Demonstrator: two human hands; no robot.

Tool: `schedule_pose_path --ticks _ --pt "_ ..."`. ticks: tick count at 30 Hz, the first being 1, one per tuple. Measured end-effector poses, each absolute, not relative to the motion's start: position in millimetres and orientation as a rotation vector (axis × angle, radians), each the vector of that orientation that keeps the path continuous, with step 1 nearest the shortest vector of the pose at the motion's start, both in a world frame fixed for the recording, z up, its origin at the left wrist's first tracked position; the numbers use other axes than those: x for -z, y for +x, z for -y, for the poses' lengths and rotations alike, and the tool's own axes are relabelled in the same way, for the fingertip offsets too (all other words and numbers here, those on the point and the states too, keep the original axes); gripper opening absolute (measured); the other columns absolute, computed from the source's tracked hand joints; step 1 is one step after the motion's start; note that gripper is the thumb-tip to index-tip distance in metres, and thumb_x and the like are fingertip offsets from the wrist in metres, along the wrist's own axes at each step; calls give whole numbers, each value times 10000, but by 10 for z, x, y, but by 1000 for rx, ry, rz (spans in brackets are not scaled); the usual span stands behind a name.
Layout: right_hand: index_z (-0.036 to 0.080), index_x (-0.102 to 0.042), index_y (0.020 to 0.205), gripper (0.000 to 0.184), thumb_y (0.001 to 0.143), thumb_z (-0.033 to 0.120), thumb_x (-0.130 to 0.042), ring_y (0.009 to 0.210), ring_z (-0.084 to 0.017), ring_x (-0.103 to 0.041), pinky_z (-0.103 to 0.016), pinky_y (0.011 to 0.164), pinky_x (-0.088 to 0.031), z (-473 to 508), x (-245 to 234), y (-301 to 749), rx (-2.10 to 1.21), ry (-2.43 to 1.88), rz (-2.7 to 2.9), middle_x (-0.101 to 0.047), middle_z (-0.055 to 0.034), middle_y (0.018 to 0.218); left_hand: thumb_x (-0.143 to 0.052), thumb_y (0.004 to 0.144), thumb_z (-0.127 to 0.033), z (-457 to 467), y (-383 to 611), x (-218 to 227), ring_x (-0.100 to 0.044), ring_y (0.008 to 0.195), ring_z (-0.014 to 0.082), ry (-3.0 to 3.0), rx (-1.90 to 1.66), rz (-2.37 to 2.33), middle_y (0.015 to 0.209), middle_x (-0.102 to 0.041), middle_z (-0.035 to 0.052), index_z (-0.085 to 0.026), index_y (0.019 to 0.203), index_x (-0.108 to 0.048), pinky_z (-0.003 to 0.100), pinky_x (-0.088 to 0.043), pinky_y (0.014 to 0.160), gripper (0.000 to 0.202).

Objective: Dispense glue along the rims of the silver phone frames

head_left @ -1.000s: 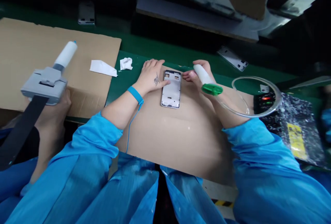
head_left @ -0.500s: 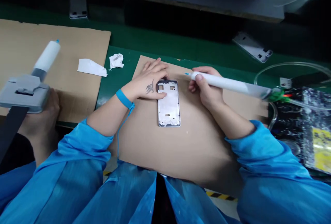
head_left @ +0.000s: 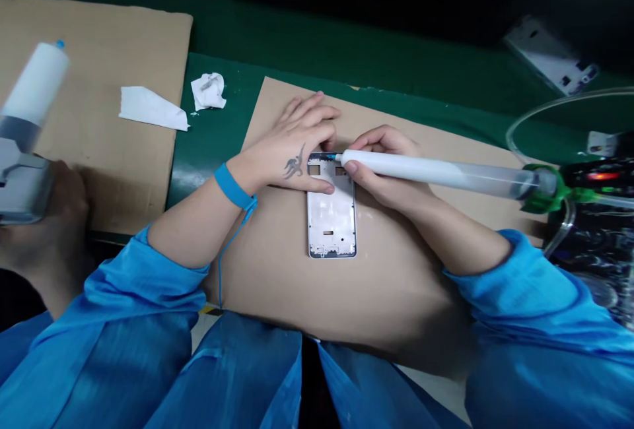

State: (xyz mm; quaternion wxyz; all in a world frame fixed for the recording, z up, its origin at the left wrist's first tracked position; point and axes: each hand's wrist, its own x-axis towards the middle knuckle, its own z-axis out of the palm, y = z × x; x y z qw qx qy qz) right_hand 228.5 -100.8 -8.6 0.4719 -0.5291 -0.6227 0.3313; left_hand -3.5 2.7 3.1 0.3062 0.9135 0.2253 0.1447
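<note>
A silvery phone frame [head_left: 329,218] with a dark rim lies on the cardboard sheet [head_left: 277,270]. My left hand [head_left: 297,145] holds it at its upper left, thumb on its face and a bent finger at the top edge. The other fingers extend past that edge. In my right hand [head_left: 389,165] is a dispensing syringe [head_left: 436,175] with white contents, held nearly level like a pen. Its blue tip [head_left: 331,157] is at the top edge of the frame; actual contact is too small to make out. A green cap [head_left: 545,189] joins the syringe to clear tubing [head_left: 569,218].
At left, another person's hand [head_left: 64,218] grips a grey dispensing gun [head_left: 24,185] with a white cartridge over a second cardboard sheet [head_left: 163,39]. Torn white paper [head_left: 153,109] and crumpled paper [head_left: 208,91] lie nearby. Another phone frame [head_left: 549,53] lies back right.
My right hand has brought the syringe left and down, from beside the phone frame to its top edge. My left hand keeps its hold. The camera view has shifted.
</note>
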Motion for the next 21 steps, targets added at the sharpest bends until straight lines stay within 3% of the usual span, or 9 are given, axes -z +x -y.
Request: schedule_pose_path --ticks 12,21 --pt "283 -722 924 368 843 564 -946 664 -214 -728 -365 598 -622 999 86 2277 -738 -1355 1522 -799 -36 824 -944 756 -699 5 -14 -61 -251 1763 552 2411 -368 -598 1726 -556 204 -236 1106 -708 784 -103 1428 626" --pt "280 -720 934 352 845 529 -953 700 -223 -745 -370 617 -633 998 93 2283 -736 -1373 1532 -797 -38 850 -958 747 -715 -1 -6 -37 -250 1758 556 2420 -356 -605 1737 -550 183 -239 1135 -743 794 -132 1424 651"
